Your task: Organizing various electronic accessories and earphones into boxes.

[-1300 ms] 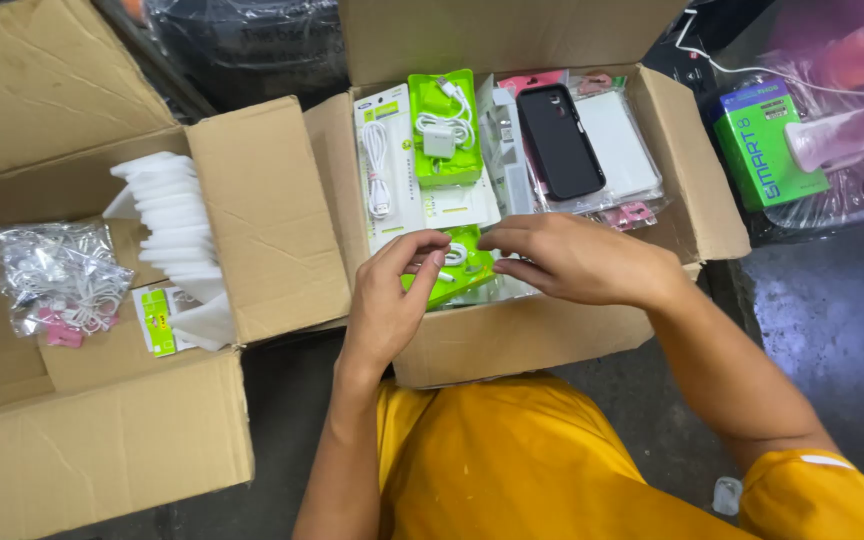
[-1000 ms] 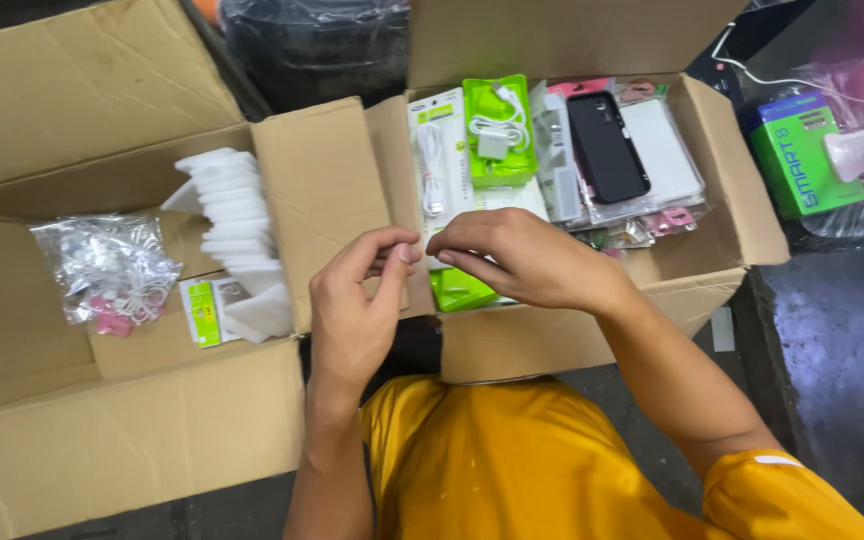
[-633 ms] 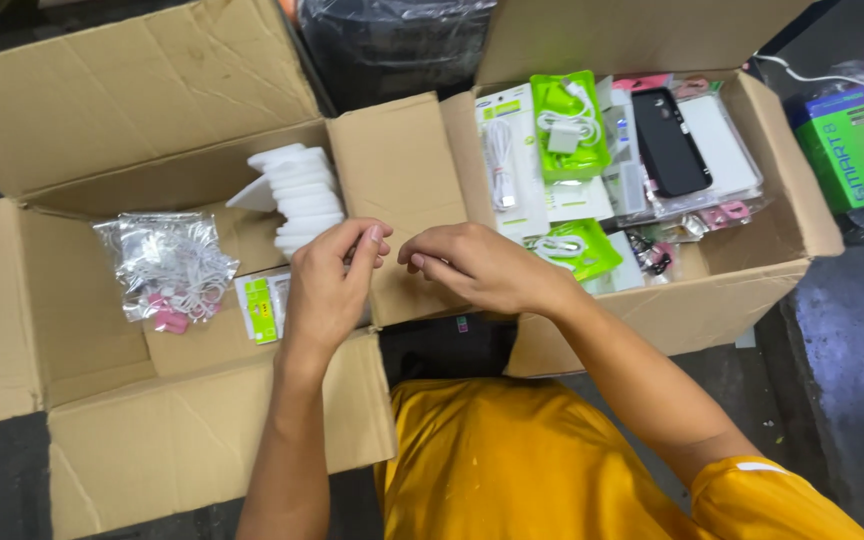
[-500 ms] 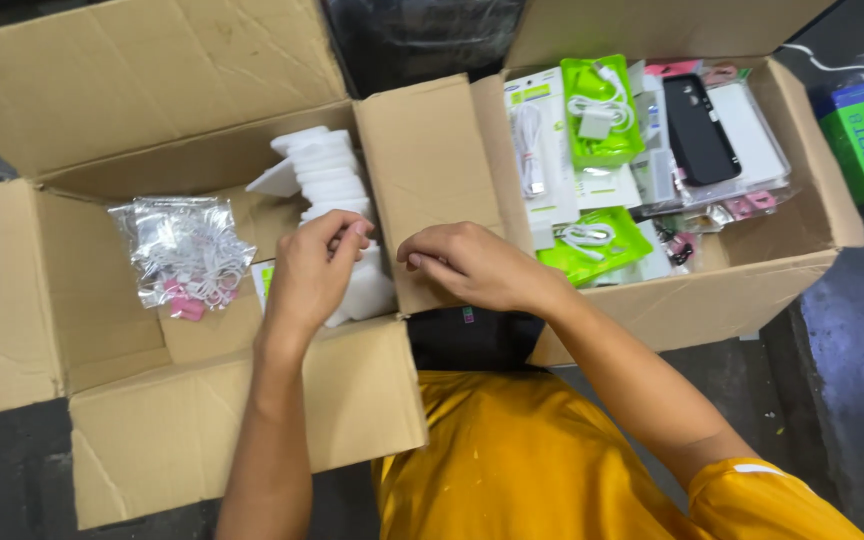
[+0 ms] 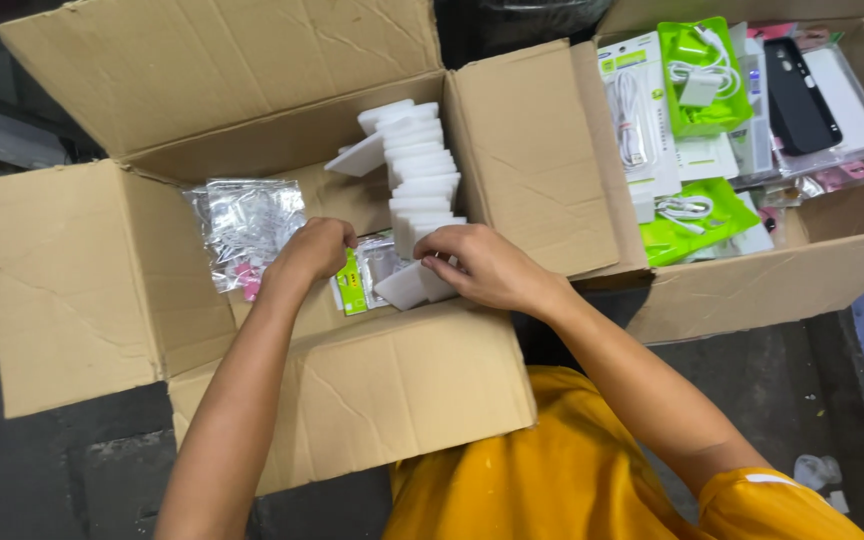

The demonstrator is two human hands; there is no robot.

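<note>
Both my hands are down inside the big open cardboard box [image 5: 82, 290] on the left. Between them lies a small packet [image 5: 364, 276] with a green strip and a clear front. My left hand [image 5: 310, 250] is curled on its left top edge. My right hand [image 5: 482, 268] pinches its right edge, fingertips against a loose white pad [image 5: 414, 288]. Behind the hands a stack of white pads [image 5: 418, 172] leans against the box wall. A crinkled clear bag [image 5: 246, 226] with small pink parts lies to the left of my left hand.
A second open cardboard box [image 5: 752, 285] stands to the right. It holds green carded cable packs [image 5: 700, 70], white packs [image 5: 632, 120], a black phone case [image 5: 800, 95] and clear cases. Its flap [image 5: 537, 160] overlaps the left box. Dark floor lies around both boxes.
Both hands moved left from the right box into the left box, carrying the small green packet. The view swung left with them.
</note>
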